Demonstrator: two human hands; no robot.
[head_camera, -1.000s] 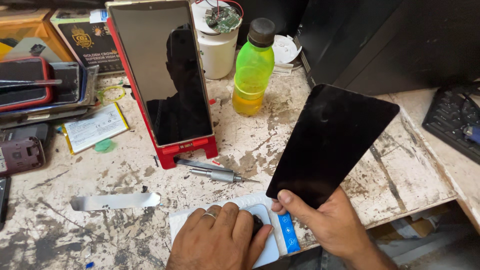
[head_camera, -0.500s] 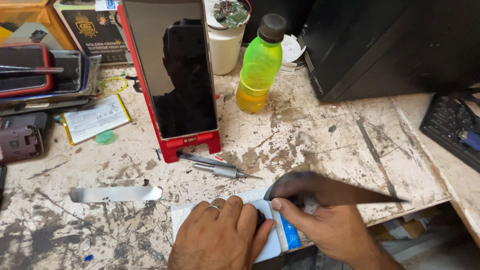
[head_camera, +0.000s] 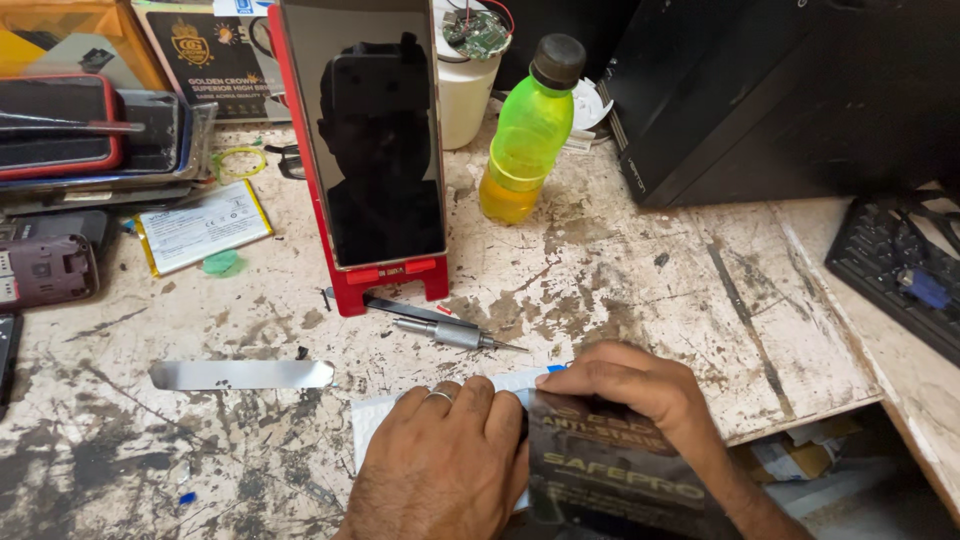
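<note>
My left hand lies flat, fingers together, pressing on a white flat device at the table's front edge; a ring is on one finger. My right hand grips the top edge of a dark glossy rectangular sheet, which lies tilted low over the right part of the white device, beside my left hand. Most of the device is hidden under both hands and the sheet.
A dark-screened phone leans in a red stand. A screwdriver and a metal strip lie nearby. At the back stand a green bottle, a white cup and a black case. Phones are stacked on the left, and a keyboard is on the right.
My right hand has brought the dark sheet down from upright at the right to low over the white device. My left hand has stayed pressed in place.
</note>
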